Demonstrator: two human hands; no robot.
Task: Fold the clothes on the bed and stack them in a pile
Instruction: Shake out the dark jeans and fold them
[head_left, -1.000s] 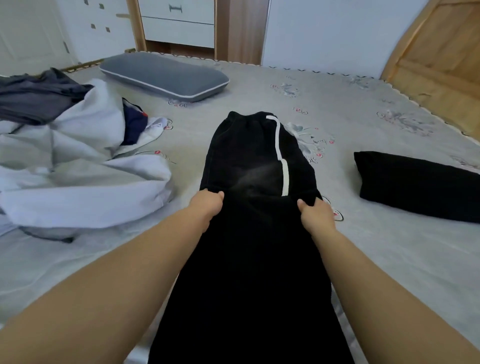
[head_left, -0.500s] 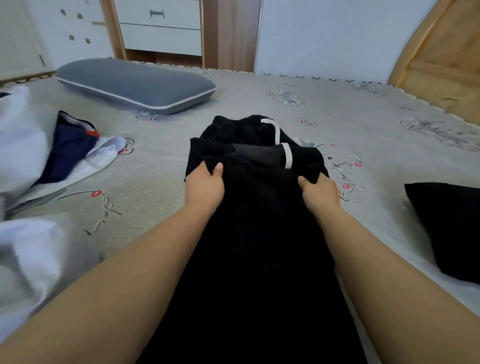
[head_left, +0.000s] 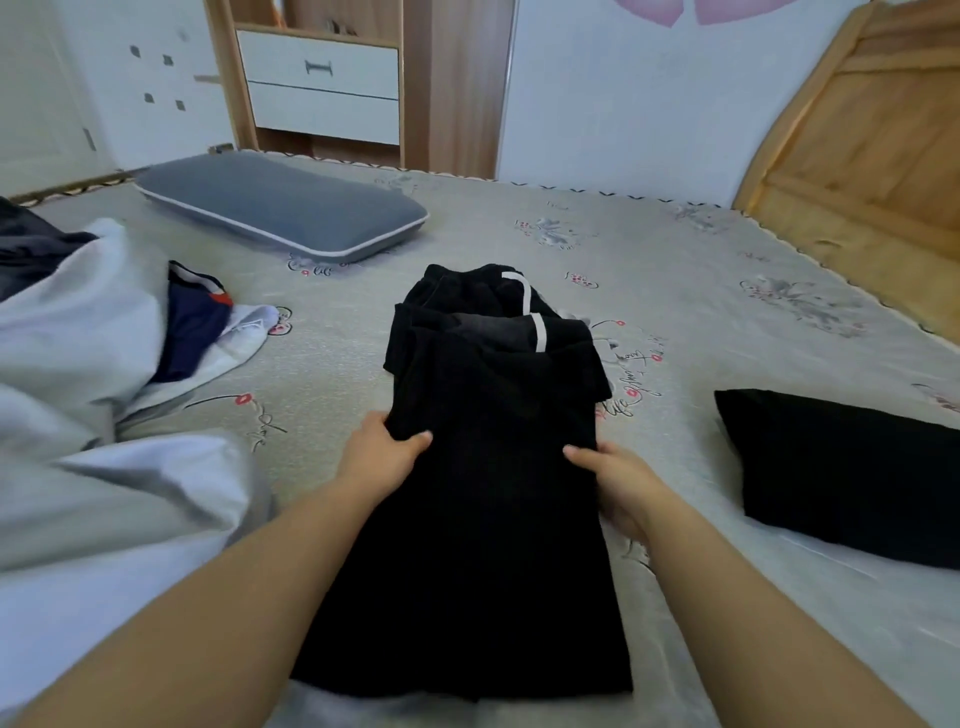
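Black trousers (head_left: 493, 493) with a white side stripe lie lengthwise on the bed (head_left: 675, 270) in front of me, their far end folded back on itself. My left hand (head_left: 382, 454) grips the left edge about halfway along, thumb on top of the cloth. On the opposite edge my right hand (head_left: 618, 478) holds the fabric the same way, fingers tucked under it. A folded black garment (head_left: 841, 467) lies to the right. Unfolded white, grey and navy clothes (head_left: 78, 338) are heaped on the left.
A grey pillow (head_left: 280, 205) lies at the far left of the bed. The wooden headboard (head_left: 857, 145) rises on the right. A cabinet with white drawers (head_left: 322, 88) stands beyond the far edge of the bed.
Both hands pushed the far part of the trousers into a fold, then slid back toward me along the edges. The view swung left, then back.
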